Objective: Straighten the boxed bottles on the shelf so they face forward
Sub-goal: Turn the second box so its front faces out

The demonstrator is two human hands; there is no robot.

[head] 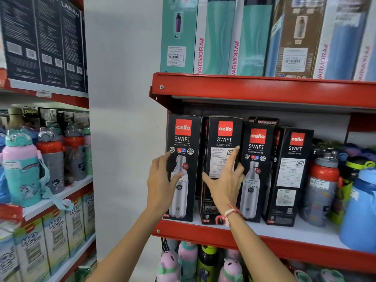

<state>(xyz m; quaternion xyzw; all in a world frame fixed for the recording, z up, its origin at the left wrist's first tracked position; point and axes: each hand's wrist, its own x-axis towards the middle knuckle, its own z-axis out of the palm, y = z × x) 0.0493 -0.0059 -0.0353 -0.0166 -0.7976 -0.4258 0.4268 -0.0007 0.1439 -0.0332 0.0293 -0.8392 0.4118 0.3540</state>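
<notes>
Four black Cello Swift boxes stand in a row on a white shelf with a red front lip (284,242). The first box (184,137) and third box (256,145) show the bottle picture. The second box (223,137) and fourth box (295,159) show a printed label side and stand slightly turned. My left hand (161,184) grips the first box, fingers on its left edge and thumb across the front. My right hand (224,181) spans the second box, thumb at its left edge and fingertips at its right edge.
A Modware box (266,121) stands behind the row. Loose bottles (323,180) and a blue jug (360,210) crowd the shelf's right side. Tall Varmora boxes (215,37) fill the shelf above. A second rack (48,151) of bottles stands on the left.
</notes>
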